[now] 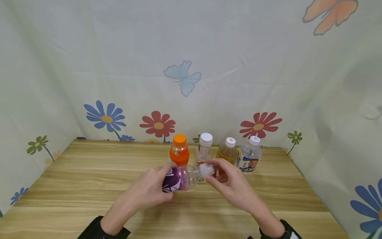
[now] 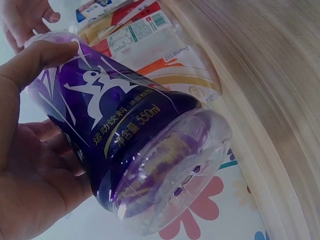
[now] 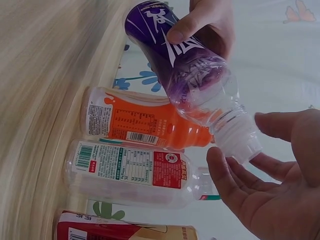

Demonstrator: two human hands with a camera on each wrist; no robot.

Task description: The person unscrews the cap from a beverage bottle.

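Note:
My left hand (image 1: 152, 189) grips a clear plastic drink bottle with a purple label (image 1: 173, 181), its fingers and thumb wrapped round the label. The bottle lies tilted on its side in the air, neck to the right and its clear base towards the left wrist camera. On the neck sits a translucent white cap (image 3: 237, 137). My right hand (image 1: 235, 187) has its curled fingers and thumb around this cap, fingertips (image 3: 215, 155) right at its side. Part of the purple label is hidden behind the left thumb.
Behind the hands stand an orange bottle with an orange cap (image 1: 179, 152), a clear bottle with a white cap (image 1: 206, 146), an amber drink bottle (image 1: 228, 152) and a clear labelled bottle (image 1: 250, 156). They stand near the back of the wooden table (image 1: 98, 172), before a flowered curtain (image 1: 128, 66).

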